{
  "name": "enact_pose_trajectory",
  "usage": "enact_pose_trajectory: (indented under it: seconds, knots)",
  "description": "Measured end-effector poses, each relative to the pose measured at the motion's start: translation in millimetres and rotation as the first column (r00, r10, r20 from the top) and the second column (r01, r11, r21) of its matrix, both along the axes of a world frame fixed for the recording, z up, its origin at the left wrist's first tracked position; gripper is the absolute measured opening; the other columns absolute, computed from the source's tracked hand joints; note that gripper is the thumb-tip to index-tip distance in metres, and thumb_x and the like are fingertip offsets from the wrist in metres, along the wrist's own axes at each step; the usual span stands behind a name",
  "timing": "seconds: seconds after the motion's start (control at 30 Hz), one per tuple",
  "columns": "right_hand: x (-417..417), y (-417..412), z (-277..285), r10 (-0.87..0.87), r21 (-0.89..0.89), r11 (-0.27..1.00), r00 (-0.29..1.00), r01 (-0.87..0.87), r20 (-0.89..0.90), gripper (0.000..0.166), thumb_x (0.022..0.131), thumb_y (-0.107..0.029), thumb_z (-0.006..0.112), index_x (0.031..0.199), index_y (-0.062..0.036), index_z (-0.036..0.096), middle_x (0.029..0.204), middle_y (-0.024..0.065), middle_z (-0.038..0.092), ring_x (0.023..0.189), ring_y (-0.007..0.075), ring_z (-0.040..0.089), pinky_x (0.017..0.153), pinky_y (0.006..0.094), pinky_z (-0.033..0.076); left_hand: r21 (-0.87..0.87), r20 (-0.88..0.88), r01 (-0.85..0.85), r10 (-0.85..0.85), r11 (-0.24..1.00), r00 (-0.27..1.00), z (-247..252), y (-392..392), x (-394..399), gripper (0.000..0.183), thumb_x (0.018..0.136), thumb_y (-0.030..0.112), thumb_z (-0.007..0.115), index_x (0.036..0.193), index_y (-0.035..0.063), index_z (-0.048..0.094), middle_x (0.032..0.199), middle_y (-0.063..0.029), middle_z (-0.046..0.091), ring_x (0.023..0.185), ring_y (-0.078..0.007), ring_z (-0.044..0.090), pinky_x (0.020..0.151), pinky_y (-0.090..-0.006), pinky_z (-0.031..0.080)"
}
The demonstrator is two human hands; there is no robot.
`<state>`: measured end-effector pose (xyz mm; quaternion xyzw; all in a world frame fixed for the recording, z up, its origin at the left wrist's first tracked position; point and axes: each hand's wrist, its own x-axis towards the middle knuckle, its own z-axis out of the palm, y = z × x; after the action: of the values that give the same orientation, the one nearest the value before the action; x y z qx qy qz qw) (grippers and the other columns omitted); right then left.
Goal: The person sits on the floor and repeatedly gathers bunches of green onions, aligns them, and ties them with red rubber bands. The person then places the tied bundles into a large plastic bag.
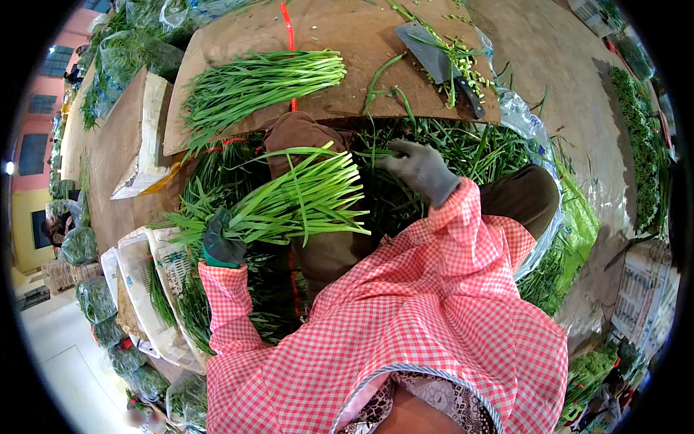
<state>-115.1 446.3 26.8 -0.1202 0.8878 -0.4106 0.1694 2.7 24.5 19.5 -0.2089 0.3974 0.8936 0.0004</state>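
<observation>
My left hand (224,238), in a dark glove with a green cuff, grips a bunch of garlic chives (303,198) near its leafy end. The pale cut stems point right, and a loose leaf lies across them. My right hand (420,167), in a grey glove, is over the dark pile of loose greens (477,146), right of the bunch. Its fingers are bent and blurred beside a thin green leaf (371,154); whether they pinch it is unclear. On the board (238,40) before me lies another chive bunch (271,78), across a red tie (288,24).
A cleaver (428,51) with a black handle rests at the board's right, among chopped stem ends (469,68). Clear plastic sheeting (520,116) edges the greens near my knee (523,195). A white-edged box (143,130) stands left, and a white printed sack (173,276) lies below it.
</observation>
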Motion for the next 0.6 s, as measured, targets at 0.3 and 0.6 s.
enact_pose_trajectory:
  seconds: [0.3, 0.6]
  knots:
    - [-17, -76, -3, 0.151, -0.425, 0.903, 0.972, -0.061, 0.182, 0.034, 0.08, -0.031, 0.059, 0.098, -0.0018, 0.063, 0.077, 0.0101, 0.065, 0.065, 0.0185, 0.06, 0.061, 0.028, 0.047, 0.004, 0.049, 0.101, -0.101, 0.995, 0.994, 14, 5, -36, 0.028, 0.079, 0.017, 0.057, 0.102, 0.0015, 0.055, 0.108, -0.0178, 0.058, 0.1, -0.0342, 0.055, 0.089, -0.051, 0.043]
    - [8, 5, -35, -0.242, -0.652, 0.724, 0.968, 0.227, 0.068, 0.018, 0.083, -0.003, 0.052, 0.098, -0.0005, 0.062, 0.083, 0.0102, 0.065, 0.072, 0.0169, 0.064, 0.066, 0.0258, 0.051, 0.084, -0.008, 0.077, -0.077, 0.993, 0.997, 13, 26, -29, 0.032, 0.085, 0.026, 0.051, 0.101, -0.0015, 0.057, 0.108, -0.0209, 0.058, 0.096, -0.0358, 0.057, 0.085, -0.0491, 0.047]
